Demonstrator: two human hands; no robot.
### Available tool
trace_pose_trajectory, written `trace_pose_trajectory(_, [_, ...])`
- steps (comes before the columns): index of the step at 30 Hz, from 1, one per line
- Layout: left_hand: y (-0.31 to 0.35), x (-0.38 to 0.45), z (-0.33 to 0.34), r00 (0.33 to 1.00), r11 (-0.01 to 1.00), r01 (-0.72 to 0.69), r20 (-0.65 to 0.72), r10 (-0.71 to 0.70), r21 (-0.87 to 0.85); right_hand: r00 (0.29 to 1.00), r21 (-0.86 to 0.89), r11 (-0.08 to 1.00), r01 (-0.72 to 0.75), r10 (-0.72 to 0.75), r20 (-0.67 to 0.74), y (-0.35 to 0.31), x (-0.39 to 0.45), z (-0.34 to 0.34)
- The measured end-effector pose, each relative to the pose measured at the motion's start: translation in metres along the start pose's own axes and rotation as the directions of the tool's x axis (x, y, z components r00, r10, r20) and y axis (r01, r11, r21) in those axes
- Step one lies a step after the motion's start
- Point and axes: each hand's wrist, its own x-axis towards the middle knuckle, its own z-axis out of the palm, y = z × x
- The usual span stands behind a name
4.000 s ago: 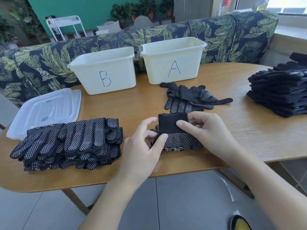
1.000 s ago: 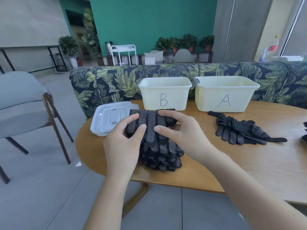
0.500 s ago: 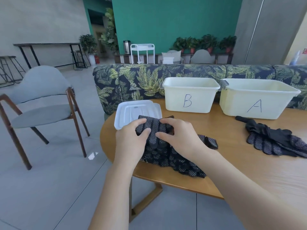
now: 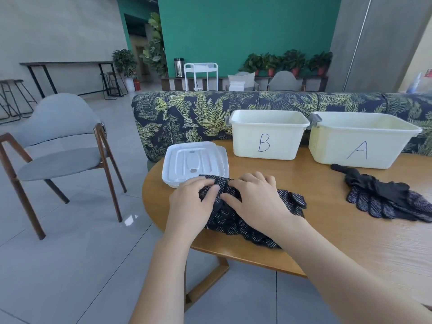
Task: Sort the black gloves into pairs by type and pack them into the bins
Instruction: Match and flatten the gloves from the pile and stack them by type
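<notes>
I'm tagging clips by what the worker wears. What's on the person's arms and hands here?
Nothing worn shows: the left hand and right hand are bare, without gloves, rings or a watch. Both forearms are uncovered right to the frame's bottom edge, with no sleeve in view.

Much of the dotted glove stack is covered by the hands, and the loose gloves are cut off at the right edge.
</notes>
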Motion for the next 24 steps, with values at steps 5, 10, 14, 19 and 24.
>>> trace_pose_trajectory(5, [0.0, -0.001, 0.004, 1.0, 0.999, 0.014, -0.02, -0.015, -0.045, 1.0, -0.044, 0.999, 0.005, -0.005, 0.012, 0.001, -0.001, 0.003])
trace_pose_trajectory(10, [0.012, -0.001, 0.001, 0.994, 1.0, -0.005, -0.114, 0.002, -0.028, 0.996, 0.051, 0.998, 0.033, -0.029, -0.085, 0.008, -0.007, -0.008])
trace_pose_trajectory(14, [0.035, -0.001, 0.006, 0.983, 0.997, -0.044, -0.181, 0.032, -0.061, 0.981, 0.137, 0.99, 0.04, -0.013, -0.196, 0.026, -0.022, -0.022])
trace_pose_trajectory(19, [0.08, -0.007, 0.028, 0.97, 0.978, -0.161, -0.203, 0.133, -0.133, 0.955, 0.232, 0.972, -0.036, 0.102, -0.279, 0.07, -0.05, -0.044])
trace_pose_trajectory(24, [0.129, -0.019, 0.071, 0.958, 0.942, -0.271, -0.155, 0.243, -0.199, 0.924, 0.291, 0.944, -0.155, 0.243, -0.296, 0.131, -0.089, -0.058])
